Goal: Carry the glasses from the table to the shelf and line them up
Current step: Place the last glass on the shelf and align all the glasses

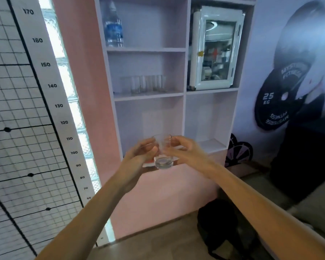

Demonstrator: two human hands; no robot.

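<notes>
A clear drinking glass (pixel 163 160) is held upright in front of the pale shelf unit (pixel 148 97), level with its lowest compartments. My left hand (pixel 139 153) grips the glass from the left and my right hand (pixel 184 150) holds it from the right. Several clear glasses (pixel 144 84) stand in a row on the middle shelf of the left column, well above the held glass. The table is out of view.
A water bottle (pixel 114 25) stands on the top left shelf. A small white glass-door cabinet (pixel 217 48) fills the upper right compartment. A dark bag (pixel 219 228) lies on the floor at the unit's base. A height chart (pixel 51 85) covers the left wall.
</notes>
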